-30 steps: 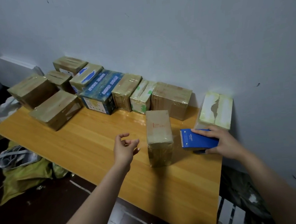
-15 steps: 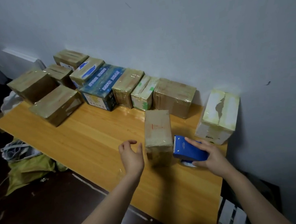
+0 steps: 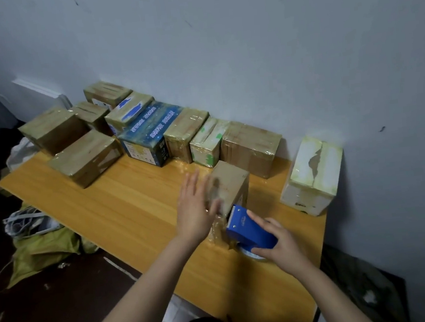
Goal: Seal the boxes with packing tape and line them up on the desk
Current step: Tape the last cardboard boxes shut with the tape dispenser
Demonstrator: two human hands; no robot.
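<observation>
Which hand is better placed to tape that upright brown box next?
Right hand: it grips the blue tape dispenser, held against the upright box. The left hand, open, is at the box's side, fit for steadying.

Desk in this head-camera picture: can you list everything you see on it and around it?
desk: one, yellow wood, against the grey wall
upright box: one, brown, mid-desk, between the hands
tape dispenser: one, blue, at the upright box's near face
brown boxes: seven, taped, desk's back and left
printed box: one, dark blue, back row
white-green box: one, back row
white box: one, right end
bag: one, yellow-green, floor left
left hand: open, blurred, at the upright box's left side
right hand: grips the tape dispenser
</observation>
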